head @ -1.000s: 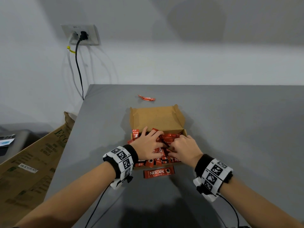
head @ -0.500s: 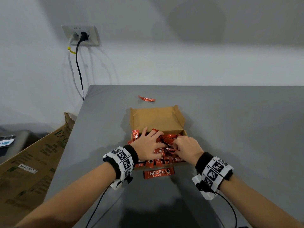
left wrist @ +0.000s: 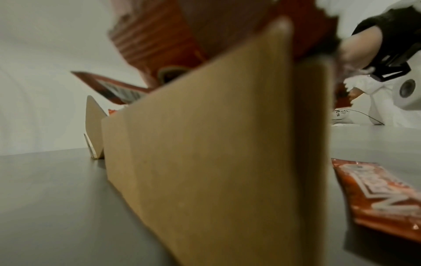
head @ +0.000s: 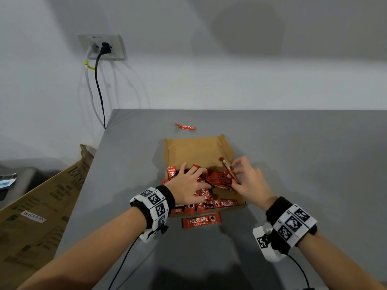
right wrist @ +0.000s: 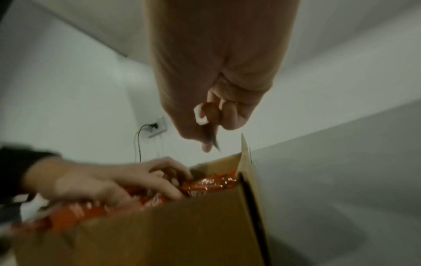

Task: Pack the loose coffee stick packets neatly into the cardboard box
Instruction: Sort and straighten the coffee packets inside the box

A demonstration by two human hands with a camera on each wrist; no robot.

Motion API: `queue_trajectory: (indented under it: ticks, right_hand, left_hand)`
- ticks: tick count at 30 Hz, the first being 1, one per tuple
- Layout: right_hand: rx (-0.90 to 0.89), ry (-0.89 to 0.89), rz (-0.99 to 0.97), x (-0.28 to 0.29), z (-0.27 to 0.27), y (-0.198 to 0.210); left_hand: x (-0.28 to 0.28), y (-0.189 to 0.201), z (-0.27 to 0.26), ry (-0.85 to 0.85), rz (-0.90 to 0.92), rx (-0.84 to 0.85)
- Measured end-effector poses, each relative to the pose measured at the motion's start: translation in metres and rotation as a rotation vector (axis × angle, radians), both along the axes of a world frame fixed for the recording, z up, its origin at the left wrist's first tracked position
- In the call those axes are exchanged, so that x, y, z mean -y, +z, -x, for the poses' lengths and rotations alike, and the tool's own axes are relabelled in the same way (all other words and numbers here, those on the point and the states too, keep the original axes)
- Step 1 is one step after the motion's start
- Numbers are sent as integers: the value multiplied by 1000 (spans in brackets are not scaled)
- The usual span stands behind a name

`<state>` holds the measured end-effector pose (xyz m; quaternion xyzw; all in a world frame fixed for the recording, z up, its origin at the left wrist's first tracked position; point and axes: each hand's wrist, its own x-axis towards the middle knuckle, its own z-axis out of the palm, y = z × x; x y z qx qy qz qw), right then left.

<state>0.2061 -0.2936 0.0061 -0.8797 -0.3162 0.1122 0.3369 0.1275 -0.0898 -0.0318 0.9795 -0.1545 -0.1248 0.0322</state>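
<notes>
Head view: right hand (head: 249,181) pinches one packet (head: 228,168) above the box (head: 194,150); left hand (head: 188,184), fingers spread, presses the pile (head: 217,181). Next: lay it parallel.

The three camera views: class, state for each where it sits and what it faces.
Head: above, facing down at the cardboard box on the grey table; both forearms show.
Left wrist: at table level, facing the box's outer wall; right wrist opposite.
Right wrist: above the box, showing the right hand and left hand.
Shared: box.
</notes>
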Motion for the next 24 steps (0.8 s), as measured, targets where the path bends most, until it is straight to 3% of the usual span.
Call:
queue_trajectory:
  ticks: [4, 10, 15, 24]
  right_hand:
    - [140, 130, 28, -4, 6, -13]
    - [40, 149, 64, -7, 5, -20]
    - [45, -20, -55, -4, 8, -18]
    - [-98, -48, -132, -6, 7, -19]
  left_hand:
    - [1, 1, 1, -1, -4, -1]
    - [0, 0, 1, 1, -7, 13]
    - [1, 0, 0, 9, -4, 4]
    - [2, 3, 1, 26, -25, -18]
